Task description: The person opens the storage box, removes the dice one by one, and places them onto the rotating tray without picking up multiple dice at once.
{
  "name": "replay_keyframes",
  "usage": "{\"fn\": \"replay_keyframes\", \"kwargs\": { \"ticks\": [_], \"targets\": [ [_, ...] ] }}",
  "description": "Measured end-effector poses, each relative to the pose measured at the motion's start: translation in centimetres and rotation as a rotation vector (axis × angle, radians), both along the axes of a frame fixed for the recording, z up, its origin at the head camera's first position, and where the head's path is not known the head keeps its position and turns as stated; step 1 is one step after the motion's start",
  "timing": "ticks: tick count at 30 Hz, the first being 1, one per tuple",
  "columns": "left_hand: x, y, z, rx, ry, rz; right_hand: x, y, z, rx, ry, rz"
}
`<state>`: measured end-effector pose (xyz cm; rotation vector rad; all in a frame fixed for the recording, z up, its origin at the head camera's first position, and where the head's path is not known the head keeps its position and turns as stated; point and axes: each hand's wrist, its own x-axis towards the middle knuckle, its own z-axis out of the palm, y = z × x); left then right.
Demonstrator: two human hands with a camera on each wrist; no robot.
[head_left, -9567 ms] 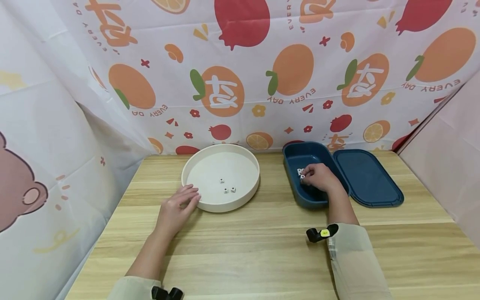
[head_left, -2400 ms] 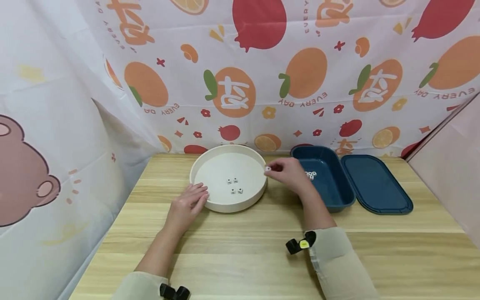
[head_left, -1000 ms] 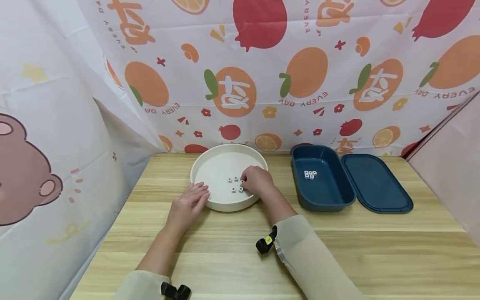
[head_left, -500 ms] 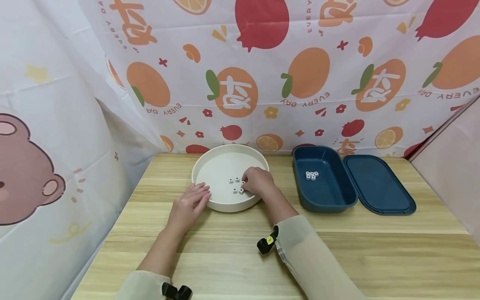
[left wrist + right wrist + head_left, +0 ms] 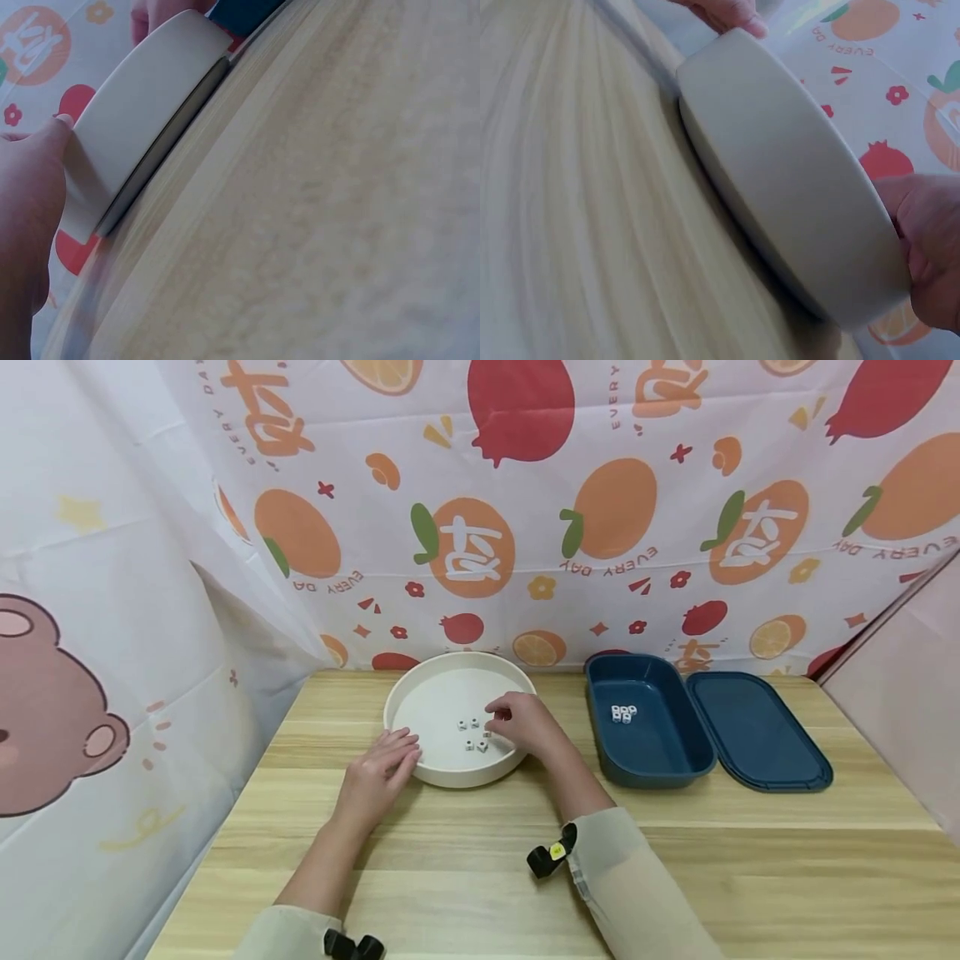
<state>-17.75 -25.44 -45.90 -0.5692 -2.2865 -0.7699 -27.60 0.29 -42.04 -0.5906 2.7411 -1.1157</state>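
Note:
A round cream tray [image 5: 427,702] holds several small white dice [image 5: 469,745] in a loose group. My left hand [image 5: 375,775] rests on its near left rim with fingers fairly straight; in the left wrist view the thumb [image 5: 56,139] touches the outer wall. Over the tray's right side, my right hand [image 5: 525,724] hovers with thumb and forefinger apart and nothing seen between them. One die [image 5: 487,734] lies just under those fingertips. To the right, a dark blue box [image 5: 652,752] contains several more white dice [image 5: 622,713] packed together.
The box's flat blue lid [image 5: 761,731] lies right of the box on the wooden table [image 5: 450,868]. A fruit-printed cloth [image 5: 360,543] hangs behind the table's back edge, and a white cloth with a bear [image 5: 52,718] hangs at the left.
My right hand took a die from the blue box, carried it left to the tray and set it beside the others. Now its fingers have parted and lifted slightly. The left hand stays on the rim.

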Motion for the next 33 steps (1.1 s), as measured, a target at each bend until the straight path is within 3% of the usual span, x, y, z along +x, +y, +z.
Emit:
{"fn": "replay_keyframes", "kwargs": {
  "ticks": [7, 11, 13, 17, 21, 26, 33],
  "targets": [
    [0.0, 0.0, 0.0, 0.008, -0.003, 0.007, 0.9, 4.7, 2.0, -0.163, 0.092, -0.068],
    [-0.2, -0.1, -0.1, 0.01, 0.006, 0.011, 0.9, 8.9, 3.4, -0.165, 0.203, -0.145],
    [-0.2, -0.1, -0.2, 0.003, 0.01, 0.014, 0.8, 11.2, 3.7, -0.139, 0.203, -0.199],
    [-0.3, -0.1, -0.2, 0.001, 0.007, 0.013, 0.4, 15.8, 3.1, -0.057, 0.131, -0.297],
    [-0.2, -0.1, -0.2, 0.0, 0.006, 0.01, -0.2, 18.7, 1.6, 0.039, 0.039, -0.337],
    [-0.2, 0.0, -0.3, 0.005, 0.013, 0.003, -0.8, 19.9, 0.2, 0.139, -0.114, -0.342],
    [-0.4, 0.1, -0.2, 0.001, -0.001, 0.006, -0.8, 19.7, -0.2, 0.203, -0.261, -0.308]
  ]
}}
